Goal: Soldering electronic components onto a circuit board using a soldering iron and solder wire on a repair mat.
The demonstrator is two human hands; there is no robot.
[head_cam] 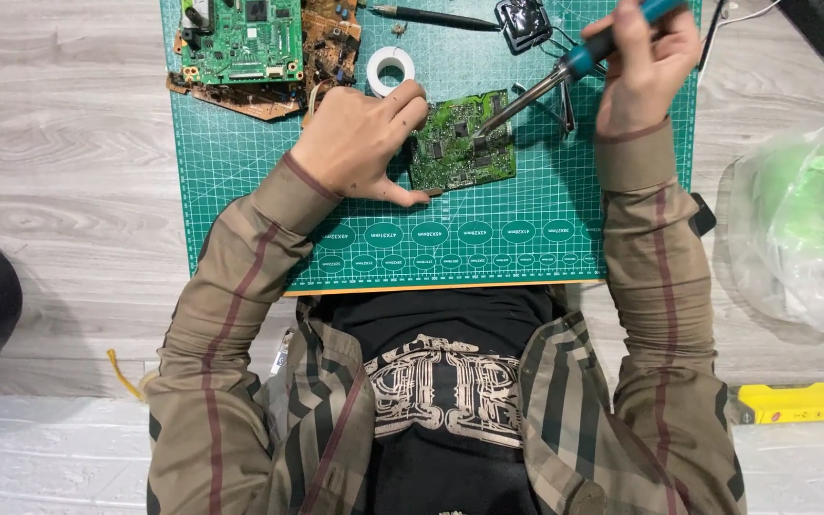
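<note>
A small green circuit board (460, 141) lies on the green cutting mat (526, 238). My left hand (360, 143) rests on the mat at the board's left edge, thumb and fingers pinching that edge. My right hand (646, 62) grips a soldering iron (565, 69) with a blue handle. Its metal tip slants down to the left and touches the middle of the board.
Several other circuit boards (250, 43) are stacked at the mat's top left. A white tape roll (390, 67), a black pen-like tool (436, 16) and a black holder (524, 21) lie along the top. A plastic bag (808, 224) sits right, a yellow tool (793, 402) lower right.
</note>
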